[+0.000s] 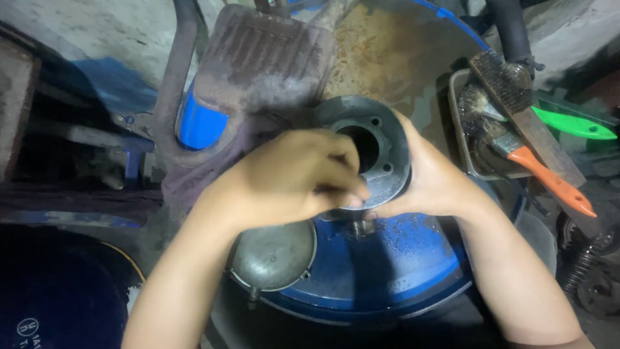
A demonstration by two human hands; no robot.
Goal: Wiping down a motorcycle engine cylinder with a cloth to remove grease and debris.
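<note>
A round grey metal engine part (378, 132) with a central bore and bolt holes is held up over a blue drum lid (394, 258). My right hand (431, 174) wraps around its right side and grips it. My left hand (294, 174) covers its left lower face, fingers curled against the flange near the bore. What the fingertips pinch is hidden. A small metal stub (361, 227) pokes down below the hands.
A domed grey metal cover (272, 253) lies on the drum's left edge. A tray (460, 116) at the right holds a wire brush (516, 97), an orange-handled paintbrush (549, 181) and a green-handled tool (571, 124). A ribbed rusty footrest (258, 55) stands behind.
</note>
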